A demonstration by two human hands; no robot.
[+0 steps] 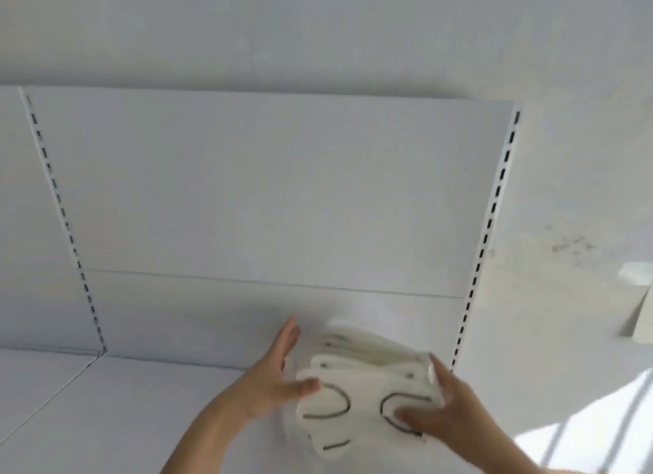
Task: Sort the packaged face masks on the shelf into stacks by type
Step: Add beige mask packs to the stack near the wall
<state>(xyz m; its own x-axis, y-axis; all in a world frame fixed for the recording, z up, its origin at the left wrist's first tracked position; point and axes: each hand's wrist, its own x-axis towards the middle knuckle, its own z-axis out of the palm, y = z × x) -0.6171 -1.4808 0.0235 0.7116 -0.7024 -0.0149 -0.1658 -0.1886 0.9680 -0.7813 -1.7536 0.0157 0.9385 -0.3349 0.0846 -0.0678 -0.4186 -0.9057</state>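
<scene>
Both hands flank the stack of masks on the shelf: left hand flat against its side, released; right hand grasping it. Best squeeze evenly, square the edges.

No legible text — none anywhere.
</scene>
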